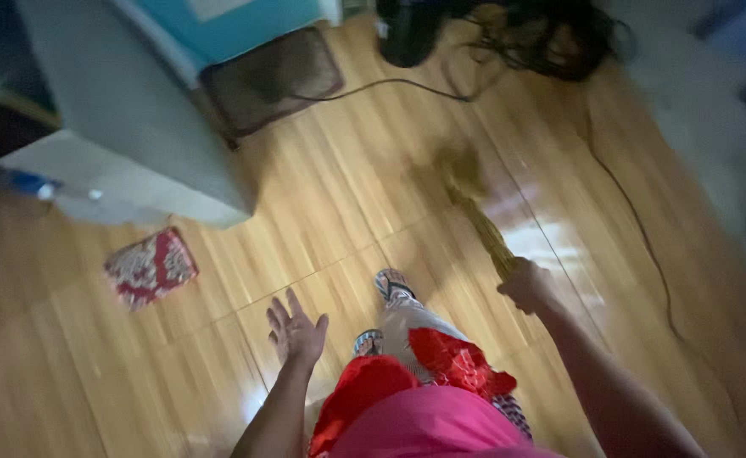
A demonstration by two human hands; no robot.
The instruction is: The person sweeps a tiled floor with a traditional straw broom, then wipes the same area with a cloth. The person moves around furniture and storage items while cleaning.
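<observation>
Here the right hand [527, 286] grips a broom [477, 216] angled forward-left; left hand [295, 331] spread, empty

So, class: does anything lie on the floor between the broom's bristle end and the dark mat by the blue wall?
Nothing visible does. Bare wooden floor runs from the broom, held in the right hand, to the mat; a black cable only skirts the far side.

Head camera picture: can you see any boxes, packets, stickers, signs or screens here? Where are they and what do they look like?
Pale sheet: a whitish rectangle on the turquoise panel at the top edge, maybe a label; too blurred to be sure.
Patterned red and white square: lies flat on the wooden floor, left of the open left hand; perhaps a packet or a cloth.
No screens or signs show.
</observation>
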